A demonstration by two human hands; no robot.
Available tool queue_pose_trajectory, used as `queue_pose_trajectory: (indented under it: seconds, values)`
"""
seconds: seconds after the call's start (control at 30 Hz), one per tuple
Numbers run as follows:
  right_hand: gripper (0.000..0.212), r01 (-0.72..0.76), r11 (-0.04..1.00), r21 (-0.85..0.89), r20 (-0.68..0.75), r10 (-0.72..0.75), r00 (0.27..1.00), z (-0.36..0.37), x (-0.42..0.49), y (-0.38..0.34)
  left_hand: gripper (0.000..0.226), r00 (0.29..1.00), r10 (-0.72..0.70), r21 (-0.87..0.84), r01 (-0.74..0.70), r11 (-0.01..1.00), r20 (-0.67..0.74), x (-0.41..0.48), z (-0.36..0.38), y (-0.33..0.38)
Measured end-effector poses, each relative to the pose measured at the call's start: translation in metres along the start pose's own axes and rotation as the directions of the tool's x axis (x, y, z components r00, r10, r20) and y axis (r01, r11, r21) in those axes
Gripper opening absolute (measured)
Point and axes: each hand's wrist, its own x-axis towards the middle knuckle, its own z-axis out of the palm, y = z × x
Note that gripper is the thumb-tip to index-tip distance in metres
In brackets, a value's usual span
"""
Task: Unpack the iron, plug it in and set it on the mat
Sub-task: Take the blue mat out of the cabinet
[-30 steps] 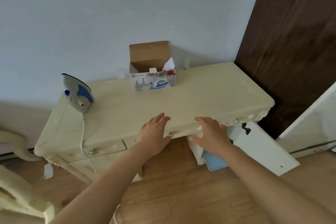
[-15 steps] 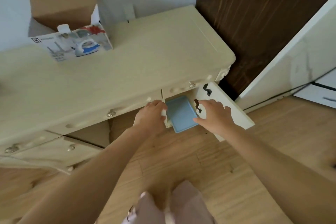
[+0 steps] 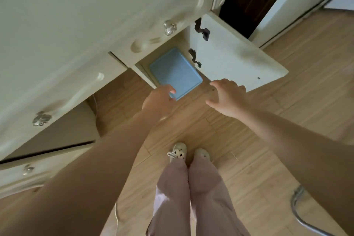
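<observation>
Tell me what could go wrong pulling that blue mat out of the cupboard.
1. The left hand reaches only the near corner of the blue mat; pulled from there, it may slip and drop onto the wood floor.
2. The open door stands close beside the mat, its dark hinges jutting inward; the mat's edge or the right hand could catch on them.

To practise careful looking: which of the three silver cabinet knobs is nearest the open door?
The upper knob, just left of the open door and above the blue mat; the middle knob and the lowest knob sit far left.
</observation>
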Motion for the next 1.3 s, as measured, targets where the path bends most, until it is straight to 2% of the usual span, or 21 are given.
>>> queue_pose_trajectory:
  seconds: [0.1,0.23,0.43,0.57,0.63,0.67,0.77,0.9,1.0,1.03,1.1,1.2,1.23,1.3]
  values:
    - [0.062,-0.01,1.0,0.021,0.057,0.009,0.998,0.042,0.024,0.015,0.033,0.998,-0.008,0.041,0.006,0.999,0.058,0.033,0.039,-0.014]
    - [0.061,0.004,0.997,0.073,0.13,-0.013,0.991,0.098,0.066,0.037,0.031,0.993,-0.062,-0.02,0.064,0.998,0.1,0.084,0.098,-0.035]
    - [0.063,-0.044,0.984,0.171,0.137,0.02,0.99,0.16,0.13,0.051,0.033,0.986,-0.041,0.0,0.041,0.999,0.162,0.136,0.154,-0.058]
    - [0.058,-0.158,0.911,0.38,0.126,0.118,0.985,0.215,0.183,0.048,0.033,0.986,-0.045,0.005,0.045,0.999,0.163,0.178,0.192,-0.08]
    - [0.056,-0.244,0.806,0.54,0.15,0.193,0.97,0.236,0.207,0.043,0.034,0.988,-0.04,-0.006,0.042,0.999,0.147,0.196,0.204,-0.089]
    - [0.056,-0.302,0.719,0.626,0.181,0.243,0.953,0.252,0.222,0.041,0.035,0.989,-0.04,-0.014,0.042,0.999,0.141,0.208,0.215,-0.097]
    - [0.057,-0.459,0.372,0.807,0.328,0.363,0.872,0.284,0.253,0.033,0.041,0.986,-0.044,-0.025,0.048,0.999,0.158,0.225,0.231,-0.114]
    - [0.063,-0.48,0.04,0.876,0.415,0.444,0.794,0.328,0.291,0.017,0.056,0.982,-0.024,0.016,0.022,1.0,0.19,0.24,0.243,-0.142]
    - [0.04,-0.481,-0.3,0.824,0.566,0.377,0.734,0.347,0.311,0.008,0.066,0.976,0.033,0.155,-0.067,0.986,0.213,0.251,0.246,-0.165]
    - [0.031,-0.479,-0.369,0.797,0.593,0.324,0.737,0.348,0.314,0.005,0.068,0.973,0.056,0.189,-0.1,0.977,0.225,0.254,0.246,-0.171]
    - [0.025,-0.463,-0.397,0.792,0.585,0.278,0.762,0.342,0.316,0.003,0.072,0.964,0.071,0.219,-0.13,0.967,0.258,0.255,0.242,-0.178]
    - [0.031,-0.426,-0.406,0.808,0.56,0.305,0.771,0.329,0.309,0.004,0.073,0.966,0.075,0.179,-0.122,0.976,0.248,0.247,0.235,-0.179]
    - [0.032,-0.421,-0.412,0.808,0.56,0.313,0.767,0.324,0.303,0.006,0.07,0.977,0.063,0.1,-0.084,0.991,0.205,0.243,0.234,-0.176]
    - [0.029,-0.439,-0.401,0.804,0.571,0.313,0.759,0.314,0.287,0.011,0.053,0.993,-0.074,-0.207,0.092,0.974,0.093,0.232,0.227,-0.162]
